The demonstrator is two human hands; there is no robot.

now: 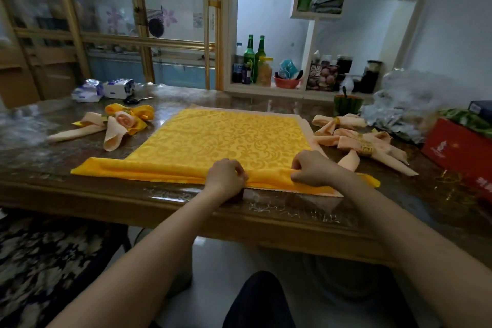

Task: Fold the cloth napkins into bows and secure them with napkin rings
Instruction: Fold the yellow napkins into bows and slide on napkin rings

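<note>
1. Head view, far left of the table (186, 210): a cluster of finished bows (125, 122) in yellow and peach lies well apart from the work. This part looks done, though any ring on it is too small to make out clearly.
2. Centre: the yellow napkin (226, 136) lies spread flat on top of a peach napkin (304, 128), whose edge peeks out along the far and right sides. Only the near edge is turned up into a narrow fold — most of the cloth is unfolded.
3. The left hand (226, 174) rests on that fold, its fingers (239, 171) curled down and pinching the yellow layers.
4. The right hand (314, 168) sits just beside it, its fingers likewise curled and pinching the same fold.
5. Right: several peach bows (343, 138) lie finished, one of them cinched by a gold napkin ring (366, 150).
6. Judgement: several bows are complete — this one is at an early fold, with pleating, gathering and ringing left.
</note>
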